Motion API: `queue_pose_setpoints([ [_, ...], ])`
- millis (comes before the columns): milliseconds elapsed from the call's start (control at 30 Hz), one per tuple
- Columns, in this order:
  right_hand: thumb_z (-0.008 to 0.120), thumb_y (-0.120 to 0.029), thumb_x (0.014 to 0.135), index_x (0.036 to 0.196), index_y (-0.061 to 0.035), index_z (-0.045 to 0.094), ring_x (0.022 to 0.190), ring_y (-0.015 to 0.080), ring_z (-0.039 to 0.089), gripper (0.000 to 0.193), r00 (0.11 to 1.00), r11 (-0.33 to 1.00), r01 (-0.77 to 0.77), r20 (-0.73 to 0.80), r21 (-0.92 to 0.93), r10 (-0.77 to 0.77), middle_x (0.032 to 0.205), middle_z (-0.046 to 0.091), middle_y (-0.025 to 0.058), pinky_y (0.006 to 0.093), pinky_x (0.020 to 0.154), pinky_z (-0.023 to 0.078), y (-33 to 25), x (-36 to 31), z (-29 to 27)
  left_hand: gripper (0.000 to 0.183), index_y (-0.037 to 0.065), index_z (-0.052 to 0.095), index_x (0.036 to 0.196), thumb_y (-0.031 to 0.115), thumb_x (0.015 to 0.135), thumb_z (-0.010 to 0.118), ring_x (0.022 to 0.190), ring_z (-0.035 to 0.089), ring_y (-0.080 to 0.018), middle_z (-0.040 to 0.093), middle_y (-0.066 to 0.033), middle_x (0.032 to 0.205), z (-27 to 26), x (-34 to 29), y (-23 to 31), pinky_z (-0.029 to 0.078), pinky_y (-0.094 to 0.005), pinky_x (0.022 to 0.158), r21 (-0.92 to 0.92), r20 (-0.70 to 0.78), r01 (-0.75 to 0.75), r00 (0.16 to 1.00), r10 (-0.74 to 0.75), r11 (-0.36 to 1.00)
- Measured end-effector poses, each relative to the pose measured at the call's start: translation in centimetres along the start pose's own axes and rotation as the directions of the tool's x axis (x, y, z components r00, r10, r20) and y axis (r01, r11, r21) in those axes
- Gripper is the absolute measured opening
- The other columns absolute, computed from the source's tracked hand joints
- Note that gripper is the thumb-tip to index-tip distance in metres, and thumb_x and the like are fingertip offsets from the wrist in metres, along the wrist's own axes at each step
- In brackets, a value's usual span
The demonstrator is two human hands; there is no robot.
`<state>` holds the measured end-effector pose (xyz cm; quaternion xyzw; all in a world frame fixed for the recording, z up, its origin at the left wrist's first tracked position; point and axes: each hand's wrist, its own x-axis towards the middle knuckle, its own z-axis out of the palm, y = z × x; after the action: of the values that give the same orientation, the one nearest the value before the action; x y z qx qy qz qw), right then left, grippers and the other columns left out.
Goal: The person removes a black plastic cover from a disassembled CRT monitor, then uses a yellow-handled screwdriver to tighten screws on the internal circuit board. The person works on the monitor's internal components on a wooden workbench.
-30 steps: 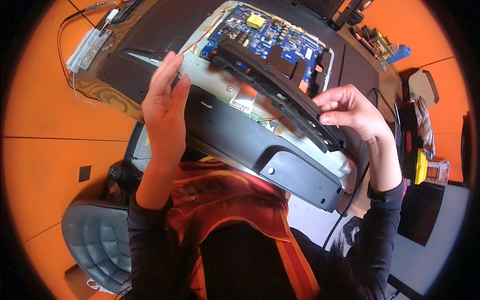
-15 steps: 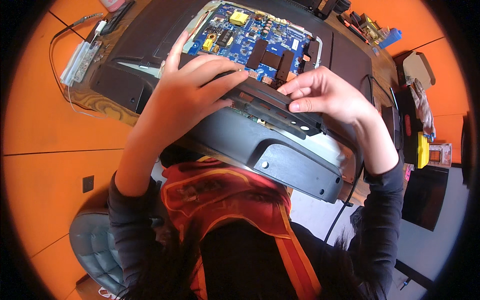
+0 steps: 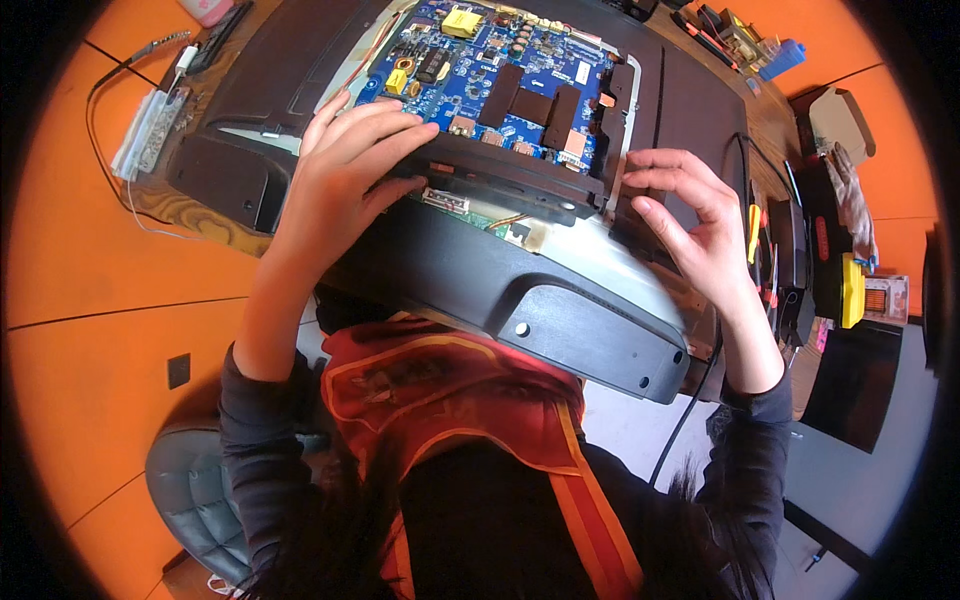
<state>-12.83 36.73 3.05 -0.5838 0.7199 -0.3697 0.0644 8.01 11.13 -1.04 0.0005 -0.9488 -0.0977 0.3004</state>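
- Black bracket [image 3: 510, 180] is running along the near edge of the blue circuit board [image 3: 473, 80]; long, narrow and dark, it is showing a raised ridge, slot-like openings and a round hole toward its right end.
- Of the two hands, the left hand [image 3: 345, 180] is pinching the bracket's left end by the board's near left corner, fingers bending over the top, thumb pressing low on the near side.
- The right hand [image 3: 700, 220] is staying spread just right of the board, thumb parting from the fingers; whether its fingertips are touching anything I cannot tell.
- A yellow block [image 3: 463, 22] is sitting toward the board's far left, and brown plates [image 3: 502, 97] are covering part of its middle.
- A pale connector [image 3: 446, 201] is showing nearer the person than the board.
- Dark housing [image 3: 600, 330] is curving around the board's near side, with the wooden worktop [image 3: 205, 214] showing farther left.
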Motion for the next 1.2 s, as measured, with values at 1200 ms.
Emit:
queue_pose_setpoints([
  [1200, 0.073, -0.014, 0.075, 0.099, -0.0111, 0.070, 0.124, 0.0332, 0.045, 0.024, 0.991, 0.973, 0.134, 0.029, -0.187, -0.131, 0.128, 0.053, 0.0131, 0.0435, 0.099, 0.041, 1.5, 1.3, 2.5, 0.044, 0.012, 0.065, 0.113, 0.014, 0.070, 0.074, 0.104, 0.053, -0.0251, 0.060, -0.0037, 0.107, 1.5, 1.4, -2.6, 0.038, -0.0363, 0.092, -0.057, 0.045, -0.100, 0.994, 0.102, 0.993],
])
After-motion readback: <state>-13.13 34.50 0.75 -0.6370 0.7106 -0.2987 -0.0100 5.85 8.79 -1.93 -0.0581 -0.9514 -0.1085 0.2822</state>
